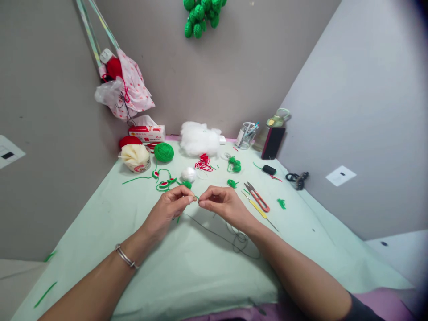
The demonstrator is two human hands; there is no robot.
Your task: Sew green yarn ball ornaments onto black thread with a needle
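Over the middle of the table, my left hand (pixel 170 206) and my right hand (pixel 225 204) meet almost tip to tip. Both are closed in a pinch. A short bit of green yarn (pixel 197 197) shows between the fingertips; its ends are hidden by the fingers. Below them a thin dark cord (pixel 214 232) runs across the cloth and curls into loops under my right wrist. Just beyond my left fingers lie a small green crocheted piece (pixel 186 183) and a white ball (pixel 188 174). Crocheted red, white and green pieces (pixel 166 184) are beside them.
Orange-handled thread snips (pixel 257 197) and a yellow crochet hook (pixel 257 207) lie to the right. Farther back are green yarn (pixel 163 152), white stuffing (pixel 199 139), tangled red yarn (pixel 203 163), a glass jar (pixel 246 136) and a phone (pixel 273 143). A pink bag (pixel 135 84) hangs at left.
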